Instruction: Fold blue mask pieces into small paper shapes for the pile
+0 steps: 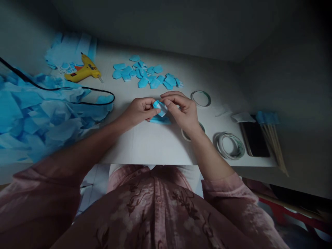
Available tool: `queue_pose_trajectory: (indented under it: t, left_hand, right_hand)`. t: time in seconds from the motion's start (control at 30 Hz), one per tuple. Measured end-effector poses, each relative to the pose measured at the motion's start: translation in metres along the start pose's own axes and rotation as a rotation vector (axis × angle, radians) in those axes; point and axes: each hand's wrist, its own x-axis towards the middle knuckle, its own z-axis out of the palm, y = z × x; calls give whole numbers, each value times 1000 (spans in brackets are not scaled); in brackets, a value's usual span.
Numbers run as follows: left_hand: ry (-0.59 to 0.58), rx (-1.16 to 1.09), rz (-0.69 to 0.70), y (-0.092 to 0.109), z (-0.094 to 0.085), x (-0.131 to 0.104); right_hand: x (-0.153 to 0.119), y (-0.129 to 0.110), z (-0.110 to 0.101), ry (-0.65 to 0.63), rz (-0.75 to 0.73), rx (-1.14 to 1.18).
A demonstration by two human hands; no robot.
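Note:
A small blue-and-white fabric piece (161, 108) is held between both hands above the middle of the table. My left hand (140, 110) pinches its left side between thumb and fingers. On its right edge, the thumb and index finger of my right hand (181, 109) are closed, with the other fingers curved above. Another flat blue fabric piece (159, 120) shows just below the hands, partly hidden. Beyond them lies a scattered group of small folded blue pieces (155, 82).
At left, a large heap of blue and white fabric scraps (46, 114) lies under a black cord (110, 95). A yellow glue gun (85, 71) rests behind it. Tape rolls (229, 145), a phone (255, 140) and blue-tipped sticks (273, 138) are at right.

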Motion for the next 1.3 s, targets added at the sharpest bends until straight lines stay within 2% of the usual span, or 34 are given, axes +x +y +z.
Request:
queue_pose_trajectory:
  t: [0.17, 0.57, 0.93, 1.3]
  left_hand:
    - [-4, 4, 2, -1, 0, 1]
    - [27, 26, 16, 4, -1, -1]
    - [-8, 52, -1, 1, 1, 1]
    - [-46, 61, 1, 1, 1, -1]
  right_hand:
    - [0, -1, 0, 2, 10, 7]
    - [-2, -5, -10, -83, 7, -30]
    - [0, -1, 1, 35, -59, -141]
    - [-1, 2, 2, 70, 2, -116]
